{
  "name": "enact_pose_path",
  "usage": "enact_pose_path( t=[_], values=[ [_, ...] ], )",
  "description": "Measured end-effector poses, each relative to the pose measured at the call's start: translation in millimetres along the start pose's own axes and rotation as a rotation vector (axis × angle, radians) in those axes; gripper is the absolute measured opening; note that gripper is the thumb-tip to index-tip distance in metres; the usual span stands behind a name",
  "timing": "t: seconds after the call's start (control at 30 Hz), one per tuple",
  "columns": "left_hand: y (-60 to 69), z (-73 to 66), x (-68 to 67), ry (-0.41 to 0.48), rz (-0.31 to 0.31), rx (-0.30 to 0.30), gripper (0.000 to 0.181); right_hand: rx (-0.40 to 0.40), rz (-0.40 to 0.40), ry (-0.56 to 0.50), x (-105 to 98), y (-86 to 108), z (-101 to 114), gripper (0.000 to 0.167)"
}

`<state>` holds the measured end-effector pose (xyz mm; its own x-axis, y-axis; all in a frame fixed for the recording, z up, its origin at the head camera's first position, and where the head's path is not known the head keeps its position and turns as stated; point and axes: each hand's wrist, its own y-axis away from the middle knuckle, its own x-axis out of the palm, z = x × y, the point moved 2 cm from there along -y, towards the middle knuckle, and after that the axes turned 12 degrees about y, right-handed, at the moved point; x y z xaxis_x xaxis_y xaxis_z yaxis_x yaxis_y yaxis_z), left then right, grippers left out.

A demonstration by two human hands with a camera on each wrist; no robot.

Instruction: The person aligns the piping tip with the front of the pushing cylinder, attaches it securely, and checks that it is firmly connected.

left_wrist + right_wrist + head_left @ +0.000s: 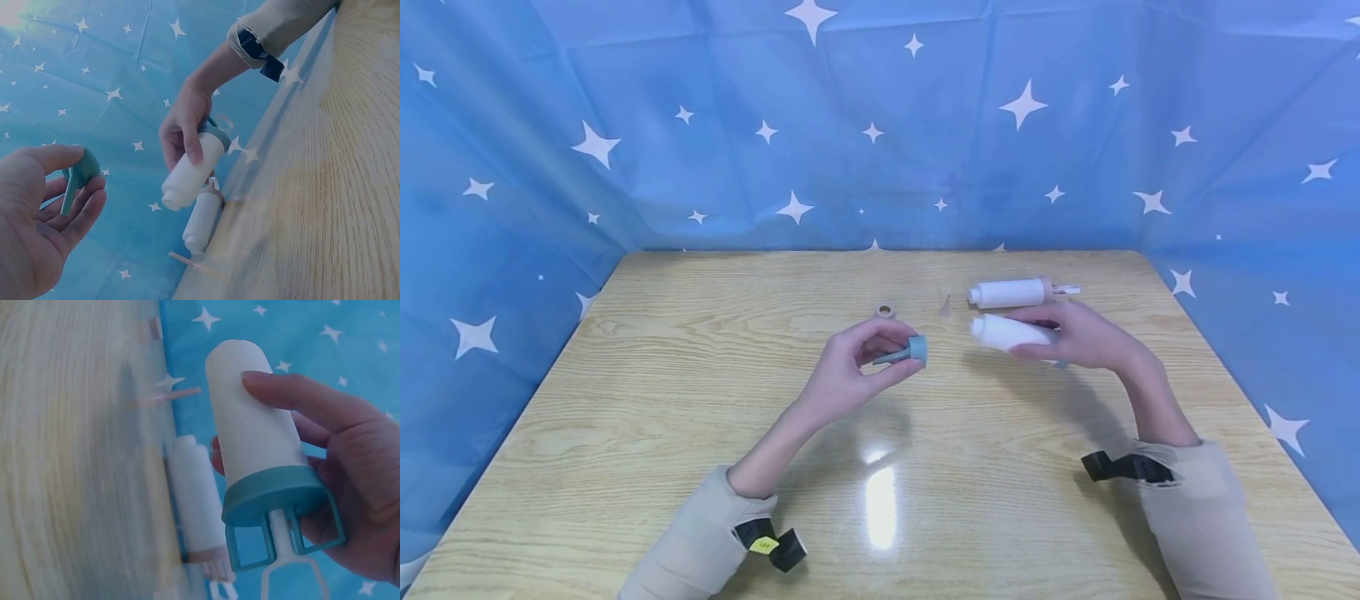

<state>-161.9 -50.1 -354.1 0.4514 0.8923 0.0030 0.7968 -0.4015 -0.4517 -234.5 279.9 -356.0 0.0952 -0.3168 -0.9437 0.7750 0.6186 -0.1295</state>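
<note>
Your left hand pinches the cap, your right hand grips the near tube, and dipping the right forward could roll the far tube just beyond it.

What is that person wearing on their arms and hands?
The left sleeve and right sleeve are long and pale beige. The left strap and right strap are black, each with a boxy black piece by the wrist. The left one also has a little yellow label, with writing too small to read. The left grip and right grip wear no gloves.
</note>
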Motion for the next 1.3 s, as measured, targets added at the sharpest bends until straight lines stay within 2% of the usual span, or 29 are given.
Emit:
enact_pose_path(
  t=[0.2,0.43,0.57,0.97,1.3],
  values=[
    [0.0,-0.5,-0.6,0.001,-0.003,0.001,0.026,-0.003,-0.013,-0.039,-6,-0.2,14,0.044],
    [-0.3,-0.4,-1.5,-0.003,-0.002,0.003,0.026,-0.056,-0.077,-0.006,-14,-0.2,32,0.046],
    [-0.3,0.0,-1.5,0.0,-0.001,0.006,0.026,-0.067,-0.101,-0.034,-19,1.5,42,0.045],
    [0.1,-0.2,-0.4,0.009,0.001,0.014,0.026,-0.232,-0.202,-0.004,-24,0.2,71,0.053],
    [-0.2,0.5,1.2,0.003,0.001,0.02,0.027,-0.274,-0.199,-0.018,-23,1.4,86,0.051]
  ],
)
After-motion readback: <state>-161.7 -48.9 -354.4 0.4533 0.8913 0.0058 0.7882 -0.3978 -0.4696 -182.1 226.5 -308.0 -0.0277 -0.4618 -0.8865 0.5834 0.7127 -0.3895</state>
